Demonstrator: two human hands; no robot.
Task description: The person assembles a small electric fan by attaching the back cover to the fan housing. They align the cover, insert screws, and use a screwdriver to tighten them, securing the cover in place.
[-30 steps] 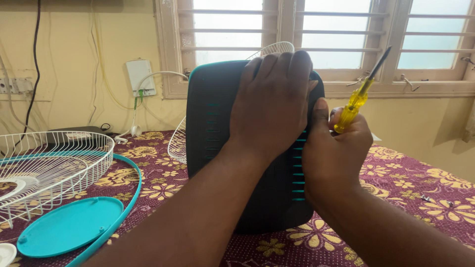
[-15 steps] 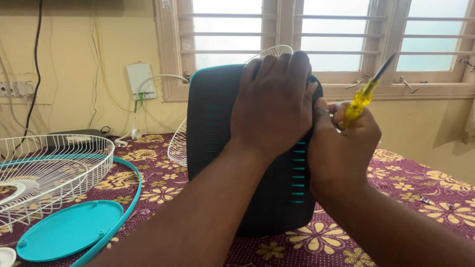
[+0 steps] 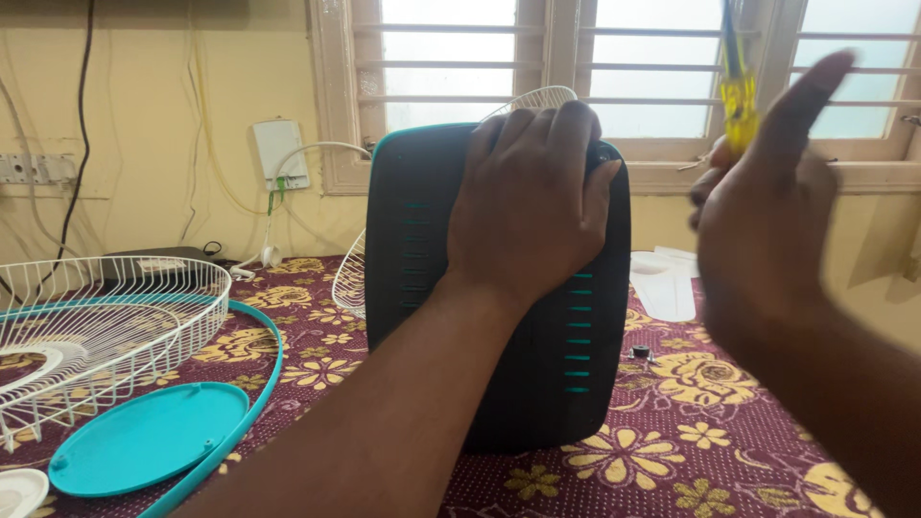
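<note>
A dark grey fan base (image 3: pixel 422 288) with teal slots stands upright on its edge on the floral cloth. My left hand (image 3: pixel 528 206) lies flat over its upper right part, fingers curled over the top edge. My right hand (image 3: pixel 767 211) is raised to the right of the base, blurred, holding a yellow-handled screwdriver (image 3: pixel 737 105) that points upward in front of the window. It is apart from the base.
A white wire fan guard (image 3: pixel 106 326) with a teal ring and a teal round cover (image 3: pixel 144 436) lie at the left. Another wire guard (image 3: pixel 350 273) leans behind the base. A white fan blade (image 3: pixel 664 283) and a small black part (image 3: pixel 640 352) lie at the right.
My right hand has lifted away from the base's right edge and moved up and right with the screwdriver. The left hand stays on the base.
</note>
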